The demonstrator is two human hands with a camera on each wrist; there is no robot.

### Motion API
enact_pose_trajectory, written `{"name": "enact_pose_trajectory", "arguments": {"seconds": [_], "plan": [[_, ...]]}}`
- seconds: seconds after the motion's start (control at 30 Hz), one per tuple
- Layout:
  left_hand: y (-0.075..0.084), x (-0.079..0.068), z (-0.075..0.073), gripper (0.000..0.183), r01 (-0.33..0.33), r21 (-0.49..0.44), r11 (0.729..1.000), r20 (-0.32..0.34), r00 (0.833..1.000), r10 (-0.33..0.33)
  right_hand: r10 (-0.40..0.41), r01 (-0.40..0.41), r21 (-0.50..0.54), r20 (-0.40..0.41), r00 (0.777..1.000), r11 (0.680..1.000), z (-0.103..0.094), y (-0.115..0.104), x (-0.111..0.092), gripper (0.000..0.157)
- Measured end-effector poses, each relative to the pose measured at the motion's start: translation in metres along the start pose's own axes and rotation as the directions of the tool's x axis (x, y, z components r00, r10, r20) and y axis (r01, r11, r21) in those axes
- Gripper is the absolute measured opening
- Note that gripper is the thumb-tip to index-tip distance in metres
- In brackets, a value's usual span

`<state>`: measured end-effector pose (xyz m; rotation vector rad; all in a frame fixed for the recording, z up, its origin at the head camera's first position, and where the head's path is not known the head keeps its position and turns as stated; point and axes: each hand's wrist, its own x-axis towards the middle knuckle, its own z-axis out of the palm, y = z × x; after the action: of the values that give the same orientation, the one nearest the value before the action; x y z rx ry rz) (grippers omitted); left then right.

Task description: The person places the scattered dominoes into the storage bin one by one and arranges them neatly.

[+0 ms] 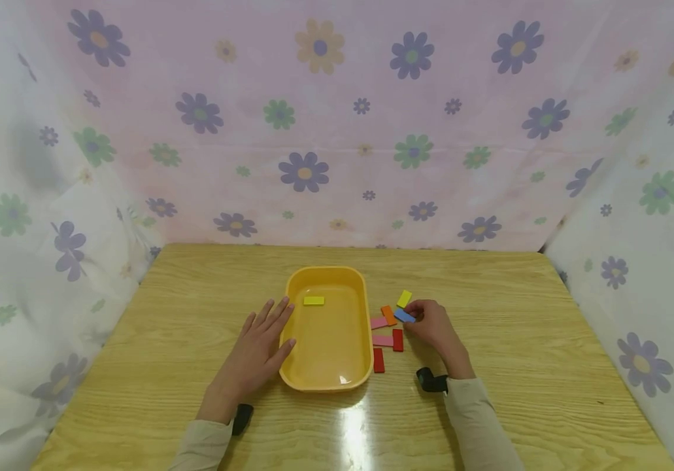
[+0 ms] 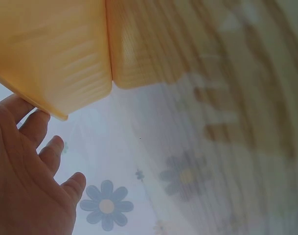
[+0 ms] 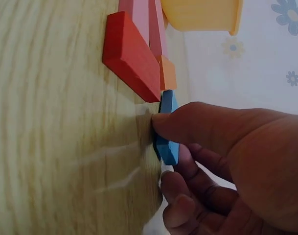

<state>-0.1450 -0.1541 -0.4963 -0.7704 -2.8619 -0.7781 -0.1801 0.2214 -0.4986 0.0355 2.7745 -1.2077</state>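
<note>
My right hand (image 1: 435, 327) pinches a blue block (image 1: 404, 315) between thumb and fingers, close over the table on the tray's right side. In the right wrist view the thumb lies along one face of that blue block (image 3: 168, 129). My left hand (image 1: 257, 353) rests with spread, fairly straight fingers on the left rim of a yellow plastic tray (image 1: 327, 386). The left wrist view shows those fingertips (image 2: 38, 117) at the rim's edge. Inside the tray, toward its far end, lies one yellow block (image 1: 314, 301).
Around the right hand lie a yellow block (image 1: 404, 299), an orange block (image 1: 388, 315), two pink blocks (image 1: 382, 341) and two red blocks (image 1: 398, 340), several of them near the tray's right wall. Flowered cloth (image 1: 337, 131) hangs behind the wooden table (image 1: 519, 314) and at both sides.
</note>
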Motion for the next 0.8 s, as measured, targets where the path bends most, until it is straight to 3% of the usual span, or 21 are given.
{"name": "enact_pose_trajectory", "arguments": {"seconds": [0.33,0.53,0.67,0.8], "plan": [[0.003,0.002,-0.002,0.065,0.001,0.009,1.0,0.005,1.0,-0.001,-0.04,0.042,0.042,-0.061,0.997,0.998,-0.01,0.0,-0.007,0.023],[0.002,0.002,-0.003,0.065,-0.001,0.021,1.0,-0.002,1.0,0.001,-0.059,0.082,0.168,-0.135,0.989,0.982,-0.013,0.001,-0.014,0.025],[0.002,0.002,-0.003,0.065,-0.005,0.019,1.0,0.0,1.0,0.005,-0.032,0.086,0.342,-0.162,0.986,0.936,-0.012,0.005,-0.02,0.03],[0.004,0.002,-0.003,0.065,-0.007,0.021,1.0,0.002,1.0,0.007,0.014,0.067,0.517,-0.151,0.988,0.853,-0.01,0.005,-0.026,0.034]]}}
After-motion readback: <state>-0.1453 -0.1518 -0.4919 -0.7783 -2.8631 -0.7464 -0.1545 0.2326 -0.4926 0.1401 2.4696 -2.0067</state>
